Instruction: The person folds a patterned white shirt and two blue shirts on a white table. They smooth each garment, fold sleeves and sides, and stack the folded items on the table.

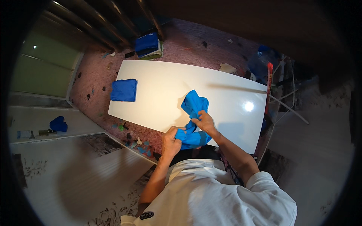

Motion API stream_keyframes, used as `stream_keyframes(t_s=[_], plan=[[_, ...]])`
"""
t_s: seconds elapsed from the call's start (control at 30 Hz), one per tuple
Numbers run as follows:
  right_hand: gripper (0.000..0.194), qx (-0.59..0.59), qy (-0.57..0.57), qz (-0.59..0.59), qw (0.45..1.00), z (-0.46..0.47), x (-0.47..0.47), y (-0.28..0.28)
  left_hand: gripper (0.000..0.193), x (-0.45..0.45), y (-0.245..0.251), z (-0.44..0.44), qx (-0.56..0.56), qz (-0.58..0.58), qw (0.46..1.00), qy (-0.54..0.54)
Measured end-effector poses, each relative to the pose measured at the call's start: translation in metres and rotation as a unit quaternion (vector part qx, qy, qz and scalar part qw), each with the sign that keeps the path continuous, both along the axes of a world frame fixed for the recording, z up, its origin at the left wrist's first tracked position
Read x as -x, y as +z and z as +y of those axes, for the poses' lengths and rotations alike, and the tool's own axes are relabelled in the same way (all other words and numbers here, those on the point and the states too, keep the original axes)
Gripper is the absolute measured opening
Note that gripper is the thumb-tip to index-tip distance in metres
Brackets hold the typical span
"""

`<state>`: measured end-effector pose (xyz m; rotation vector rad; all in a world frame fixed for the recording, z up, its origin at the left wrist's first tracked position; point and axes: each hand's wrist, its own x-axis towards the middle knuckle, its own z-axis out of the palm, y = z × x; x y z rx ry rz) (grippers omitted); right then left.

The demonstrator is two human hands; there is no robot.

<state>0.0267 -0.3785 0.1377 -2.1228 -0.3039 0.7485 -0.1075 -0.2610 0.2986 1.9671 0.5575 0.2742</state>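
Crumpled bright blue fabric [195, 138] hangs between my two hands at the near edge of a white table [164, 84]. My left hand [172, 139] is closed on a bunched end of it. My right hand [205, 122] pinches the cloth higher up, with a loose part spreading beyond the fingers over the tabletop. Whether the cloth is a garment I cannot tell. A folded darker blue cloth [124, 90] lies flat near the table's left end, apart from both hands.
Folded fabrics [147, 45] are stacked beyond the table's far left edge. Scraps litter the reddish carpet [93, 76]. A red-wrapped pole [269, 75] and thin white rods [288, 108] stand by the right end. Another blue cloth [58, 124] is at far left.
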Motion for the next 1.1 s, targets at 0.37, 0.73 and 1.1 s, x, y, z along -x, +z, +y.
stream_keyframes(t_s=[0.37, 0.73, 1.1], plan=[[0.006, -0.204, -0.204, 0.061, 0.956, 0.005, -0.040, -0.065, 0.013, 0.019, 0.029, 0.116, -0.082, -0.088, 0.984, 0.133], [0.017, -0.303, -0.201, 0.144, 0.920, -0.047, 0.002, 0.046, 0.043, -0.025, -0.019, 0.073, -0.095, 0.081, 0.978, 0.166], [0.015, -0.247, 0.019, 0.072, 0.966, -0.082, 0.035, 0.064, 0.019, -0.042, -0.088, -0.042, 0.366, 0.166, 0.915, -0.016]])
